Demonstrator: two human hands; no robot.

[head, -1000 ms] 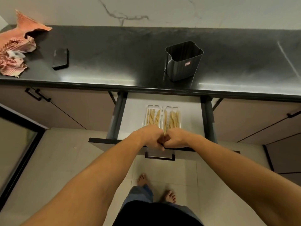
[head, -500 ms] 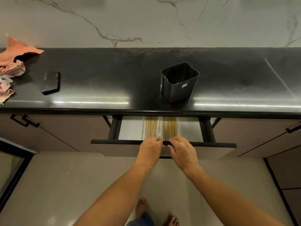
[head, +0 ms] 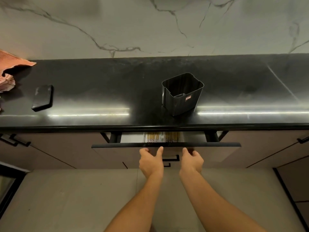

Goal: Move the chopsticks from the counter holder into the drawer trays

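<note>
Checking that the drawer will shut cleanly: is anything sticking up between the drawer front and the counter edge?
Nothing visible does. The chopsticks lie flat in their trays below the counter edge, and both hands are open, in front of the drawer.

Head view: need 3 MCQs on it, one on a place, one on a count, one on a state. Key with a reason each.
1. Where is the phone?
A. On the counter, left of the holder
B. In the drawer
C. On the floor

2. How many trays of chopsticks show in the drawer gap?
A. One
B. Two
C. Four

3. What state is the drawer in?
A. Pulled fully out
B. Nearly shut, a narrow gap left
C. Removed from the cabinet

Key:
1. A: it lies flat on the black counter, well left of the holder.
2. B: two bundles of chopsticks lie side by side with a divider between.
3. B: only a thin strip of the inside shows under the counter edge; the left hand and right hand are open at its front.
</note>
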